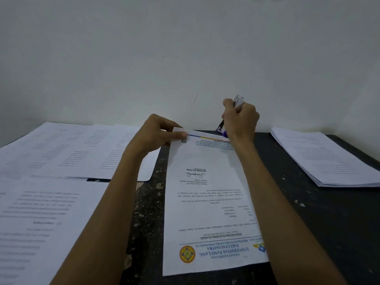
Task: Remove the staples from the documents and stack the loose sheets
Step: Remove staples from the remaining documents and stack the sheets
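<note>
Butting against a white wall [123,58], the dark scuffed table [318,223] holds papers [329,159].

Bare table [298,212] beside right stack [329,159]

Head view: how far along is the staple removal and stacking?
Probably done: the neat stack at right. In hand: the left hand pinches the far corner of the letterhead document; the right hand grips a tool. Apparently left: papers spread at left, staples too small to see.
</note>
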